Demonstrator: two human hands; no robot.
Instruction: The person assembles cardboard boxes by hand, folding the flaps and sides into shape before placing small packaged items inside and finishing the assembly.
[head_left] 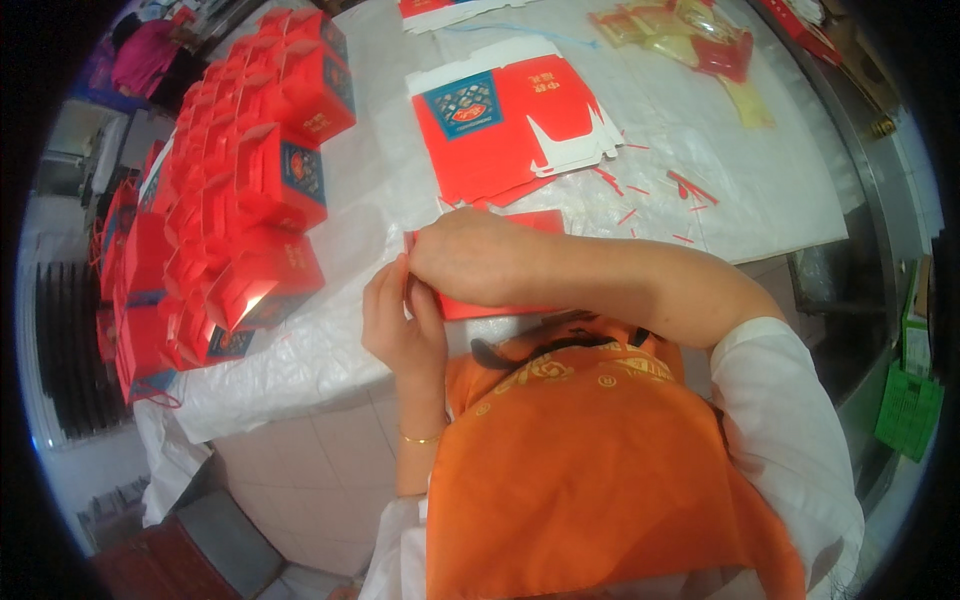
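The left hand (402,315) pinches the edge of a red carton (480,311); the right hand (472,256) covers this edge, its grip I cannot tell. The carton lies on the white-covered table (378,130), near flat cartons (545,100), with many red boxes (262,185) leftward

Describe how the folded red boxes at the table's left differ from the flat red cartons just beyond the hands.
The red boxes are folded into shape; the flat cartons lie spread out. The red boxes crowd the table's left side, while the flat cartons lie nearer its middle. White flaps edge the flat cartons; the red boxes look mostly red. Both are red with blue patterned panels.
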